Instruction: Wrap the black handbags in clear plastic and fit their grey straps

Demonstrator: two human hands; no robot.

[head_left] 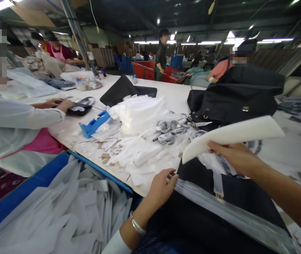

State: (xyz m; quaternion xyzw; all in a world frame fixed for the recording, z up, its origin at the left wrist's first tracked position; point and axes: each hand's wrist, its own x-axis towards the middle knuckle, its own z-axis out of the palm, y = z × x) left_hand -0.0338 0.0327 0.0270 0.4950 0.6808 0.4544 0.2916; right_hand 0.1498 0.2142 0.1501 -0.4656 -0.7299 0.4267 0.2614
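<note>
White foam (233, 135): held up above the near edge of the desk (175, 91), towards its right side, touching nothing but the right hand (232, 155). Long axis slants from lower left to upper right; the rounded left end points down towards the left hand (163, 185). Right hand pinches the foam's lower edge, thumb on the near face, remaining fingers mostly hidden behind it. Left hand is half-curled at the left end of a clear sleeve (232, 210); whether thumb and fingertips actually grip the film, cannot tell. Key relation: foam lies ahead and to the right of the left hand, its tip near those fingers but apart; the sleeve runs from there towards lower right, so the two long axes spread like a V opening right. Right hand is nearer the foam, left hand nearer the sleeve's end. Beneath the sleeve: black fabric (245, 192) at the near edge. Farther in: coiled straps (166, 138), a white stack (142, 114), a black bag (229, 100). Left of the hands, against the near edge: blue bin (23, 197) of pale sheets (73, 211).
</note>
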